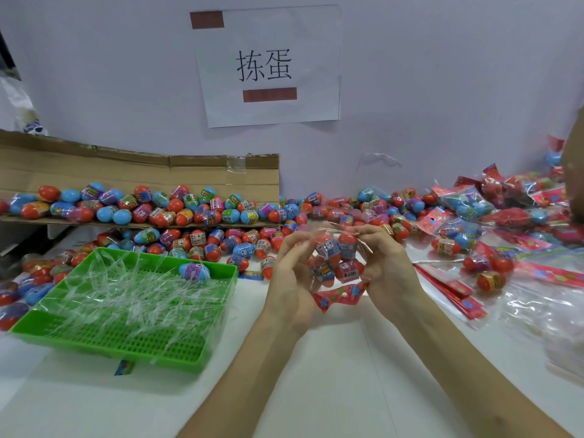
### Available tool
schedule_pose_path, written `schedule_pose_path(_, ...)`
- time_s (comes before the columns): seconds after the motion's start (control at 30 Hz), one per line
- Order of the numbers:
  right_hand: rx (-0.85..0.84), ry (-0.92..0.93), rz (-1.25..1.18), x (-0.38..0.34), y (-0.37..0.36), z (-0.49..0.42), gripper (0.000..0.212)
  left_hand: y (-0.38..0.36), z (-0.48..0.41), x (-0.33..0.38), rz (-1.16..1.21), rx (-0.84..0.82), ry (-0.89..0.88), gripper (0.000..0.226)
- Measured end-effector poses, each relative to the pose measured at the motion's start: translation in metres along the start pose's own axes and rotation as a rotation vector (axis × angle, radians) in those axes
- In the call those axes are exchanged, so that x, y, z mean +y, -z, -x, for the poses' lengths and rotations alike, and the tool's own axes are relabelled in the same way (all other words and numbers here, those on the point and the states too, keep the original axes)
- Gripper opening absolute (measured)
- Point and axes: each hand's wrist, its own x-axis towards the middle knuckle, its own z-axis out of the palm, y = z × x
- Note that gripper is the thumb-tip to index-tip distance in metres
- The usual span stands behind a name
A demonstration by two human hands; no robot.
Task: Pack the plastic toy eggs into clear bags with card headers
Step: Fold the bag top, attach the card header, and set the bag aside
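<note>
Above a white table (316, 374), a left hand (294, 270) and a right hand (387, 263) each pinch the top edge of a clear bag (363, 251) with curled fingers. Several eggs (335, 257) sit inside and the red card header (343, 294) hangs below. A clean seal likely needs the mouth pulled even and taut, with the eggs settled low.

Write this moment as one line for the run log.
left hand: holds clear bag | right hand: pinches bag top | inside: toy eggs | card header: hanging below bag
</note>
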Motion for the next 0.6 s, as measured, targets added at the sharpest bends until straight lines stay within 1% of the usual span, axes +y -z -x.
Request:
schedule_pose_path(0.1,0.007,-0.016,-0.049,0.0002,-0.0019,0.0004,0.041,-0.0014,0.0008,-0.0013,0.104,-0.056,0.032,0.013)
schedule_pose_path(0.17,0.004,-0.035,-0.091,-0.0003,-0.0025,-0.0001,0.036,-0.0020,0.0012,-0.0021,0.148,-0.048,0.057,0.011)
schedule_pose_path(0.27,-0.010,-0.058,-0.144,-0.0016,-0.0041,0.0002,0.030,-0.0029,0.0017,-0.0026,0.175,-0.062,0.072,0.013)
schedule_pose_path(0.37,-0.065,-0.065,-0.240,-0.0014,-0.0041,0.0020,0.030,-0.0043,0.0033,-0.0017,0.209,-0.108,0.093,0.018)
schedule_pose_path(0.43,-0.106,-0.057,-0.265,-0.0023,-0.0027,0.0028,0.030,-0.0047,0.0051,-0.0007,0.207,-0.153,0.103,0.021)
schedule_pose_path(0.57,-0.203,-0.048,-0.323,-0.0074,0.0007,0.0030,0.017,-0.0025,0.0073,0.0001,0.227,-0.253,0.111,0.031)
schedule_pose_path(0.6,-0.217,-0.048,-0.330,-0.0080,0.0016,0.0025,0.019,-0.0024,0.0079,0.0003,0.254,-0.268,0.124,0.031)
